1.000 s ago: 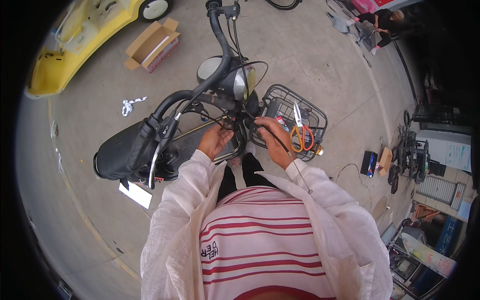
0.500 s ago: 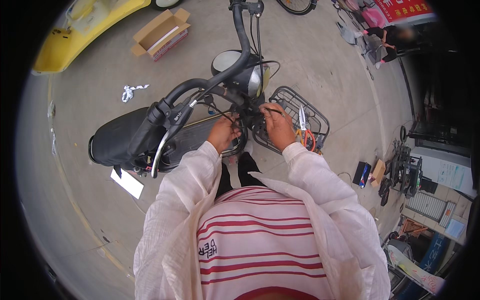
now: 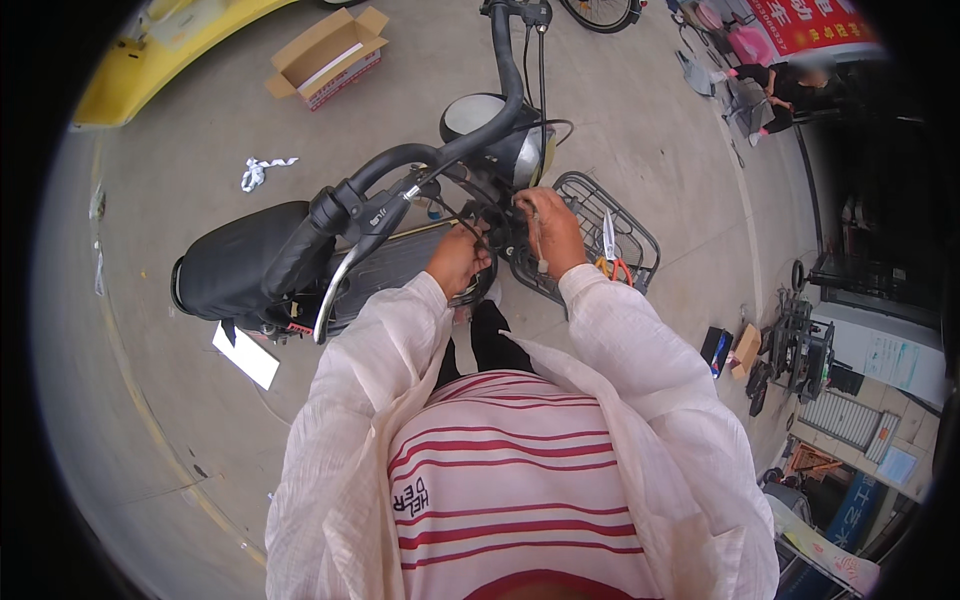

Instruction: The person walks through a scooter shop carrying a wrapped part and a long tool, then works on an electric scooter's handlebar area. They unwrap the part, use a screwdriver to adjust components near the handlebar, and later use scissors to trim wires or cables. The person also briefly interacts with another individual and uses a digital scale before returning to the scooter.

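Note:
A black electric scooter [image 3: 250, 265] stands in front of me with its handlebar [image 3: 420, 160] curving across the view. Both hands work at a tangle of black cables [image 3: 495, 215] below the handlebar stem. My left hand [image 3: 458, 258] is closed on some of these cables beside the stem. My right hand [image 3: 552, 228] pinches a thin cable whose small connector hangs below the fingers. Behind the right hand sits a black wire basket [image 3: 600, 235] holding orange-handled scissors [image 3: 612, 250].
An open cardboard box [image 3: 330, 55] lies on the concrete at the top, a crumpled white rag [image 3: 262, 172] left of the handlebar, a white card [image 3: 245, 355] by the seat. A yellow curb [image 3: 160, 55] runs upper left. Small boxes and tools [image 3: 735, 350] lie right.
The view has shifted down and closer to the scooter. My hands stayed at the cables, and the right hand has drawn a thin cable with its connector downward.

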Available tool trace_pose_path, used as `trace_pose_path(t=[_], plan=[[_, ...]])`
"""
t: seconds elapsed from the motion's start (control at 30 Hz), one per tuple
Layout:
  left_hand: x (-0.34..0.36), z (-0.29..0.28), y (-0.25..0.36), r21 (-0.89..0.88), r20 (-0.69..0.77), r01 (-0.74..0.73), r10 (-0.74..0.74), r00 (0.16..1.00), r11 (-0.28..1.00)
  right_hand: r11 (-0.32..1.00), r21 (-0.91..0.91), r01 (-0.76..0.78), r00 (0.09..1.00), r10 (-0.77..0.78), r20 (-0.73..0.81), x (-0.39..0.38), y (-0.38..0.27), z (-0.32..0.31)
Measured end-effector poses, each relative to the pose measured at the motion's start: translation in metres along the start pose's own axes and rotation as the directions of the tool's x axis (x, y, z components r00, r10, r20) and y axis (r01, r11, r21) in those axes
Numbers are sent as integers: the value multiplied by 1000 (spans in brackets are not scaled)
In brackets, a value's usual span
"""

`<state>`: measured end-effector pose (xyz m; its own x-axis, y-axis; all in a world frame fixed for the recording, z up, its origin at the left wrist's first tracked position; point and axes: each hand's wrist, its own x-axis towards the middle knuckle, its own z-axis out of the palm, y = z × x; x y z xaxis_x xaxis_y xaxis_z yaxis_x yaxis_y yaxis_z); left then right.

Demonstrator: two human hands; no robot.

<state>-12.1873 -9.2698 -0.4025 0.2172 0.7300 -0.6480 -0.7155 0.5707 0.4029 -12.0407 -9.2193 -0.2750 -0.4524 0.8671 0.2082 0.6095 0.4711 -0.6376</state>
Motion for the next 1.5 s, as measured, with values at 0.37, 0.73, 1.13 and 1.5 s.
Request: trace_pose_path(t=[0.37, 0.73, 1.13, 1.5], plan=[[2, -5, 9, -227, -14, -3, -1, 1000, 974, 930, 157, -333, 940, 315, 131, -136, -25, -29], [31, -24, -25, -391, -227, -155, 68, 972, 907, 721, 318, -616, 736, 670, -92, -356, 21, -103], [-5, 111, -261, 70, -527, -3, 39, 849, 998, 492, 612, -620, 390, 869, -303, -585, 97, -191], [75, 202, -318, 351, -625, -197, 386, 678, 915, 471, 599, -647, 520, 848, -105, -542, 263, -302]])
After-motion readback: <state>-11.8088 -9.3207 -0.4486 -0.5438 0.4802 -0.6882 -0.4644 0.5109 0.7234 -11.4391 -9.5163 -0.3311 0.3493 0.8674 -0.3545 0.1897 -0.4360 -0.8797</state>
